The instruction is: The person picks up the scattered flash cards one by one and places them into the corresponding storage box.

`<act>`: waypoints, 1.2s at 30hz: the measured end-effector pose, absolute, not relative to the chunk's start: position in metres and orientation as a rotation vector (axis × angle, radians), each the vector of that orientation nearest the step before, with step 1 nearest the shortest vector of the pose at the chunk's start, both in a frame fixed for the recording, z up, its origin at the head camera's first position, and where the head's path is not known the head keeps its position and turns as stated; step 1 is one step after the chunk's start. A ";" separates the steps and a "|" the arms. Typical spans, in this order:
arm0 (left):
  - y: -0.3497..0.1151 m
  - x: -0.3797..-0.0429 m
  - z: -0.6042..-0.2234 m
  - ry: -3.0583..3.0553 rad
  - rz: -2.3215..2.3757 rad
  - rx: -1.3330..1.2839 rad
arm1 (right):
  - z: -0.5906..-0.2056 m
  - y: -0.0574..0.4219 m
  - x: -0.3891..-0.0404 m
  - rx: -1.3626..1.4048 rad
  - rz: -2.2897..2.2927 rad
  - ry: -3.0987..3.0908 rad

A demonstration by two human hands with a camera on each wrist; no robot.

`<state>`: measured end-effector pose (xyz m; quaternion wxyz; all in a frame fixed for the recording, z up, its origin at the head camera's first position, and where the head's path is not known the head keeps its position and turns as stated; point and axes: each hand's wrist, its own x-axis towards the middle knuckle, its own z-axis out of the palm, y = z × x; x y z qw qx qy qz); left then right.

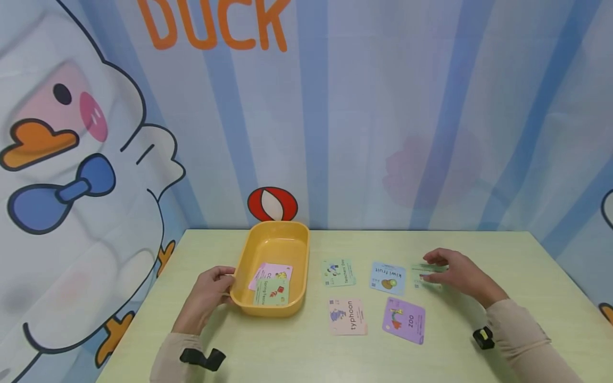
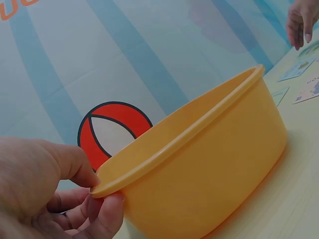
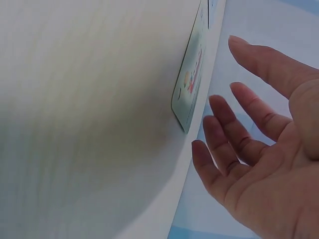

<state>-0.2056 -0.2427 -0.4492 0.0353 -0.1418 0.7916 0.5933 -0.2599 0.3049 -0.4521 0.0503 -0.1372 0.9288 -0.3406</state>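
Part-way, by my reckoning. Two cards lie in the yellow tray (image 1: 282, 250), at its near end: a green one, "Spring Festi..." (image 1: 271, 292), overlapping a pink one (image 1: 279, 270). Five lie out on the table (image 1: 287, 351), to the tray's right. Far row: Teachers' Day card (image 1: 338, 273), kiwi fruit card (image 1: 388, 278), a pale green card (image 1: 417, 277). Near row: typhoon card (image 1: 347, 316), zoo card (image 1: 404, 320). If the work is shifting cards between tray and table, five sit on one side and two on the other; which way they go, I cannot tell from how they lie.

Left hand (image 1: 205, 298): thumb and fingers clamped on the tray's rim. Right hand (image 1: 460, 276): at the pale green card, fingers apart and loosely bent, thumb away from them, nothing between.

Views compared. From the head, the right hand partly covers the pale green card, and contact is hard to judge; the right wrist view shows fingertips clear of it, the card flat on the table. The left wrist view gives the pinch on the rim plainly, from the side, plus the tray's outer wall, but hides both cards inside. Only the head view shows those, and most of the printed words.
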 end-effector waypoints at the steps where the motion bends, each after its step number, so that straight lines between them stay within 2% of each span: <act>1: -0.243 -0.206 -0.449 2.433 1.825 -0.431 | -0.453 0.306 -0.260 -0.402 -1.034 2.826; 36: -0.244 -0.208 -0.452 2.427 1.818 -0.472 | -0.455 0.306 -0.272 -0.212 -0.731 2.878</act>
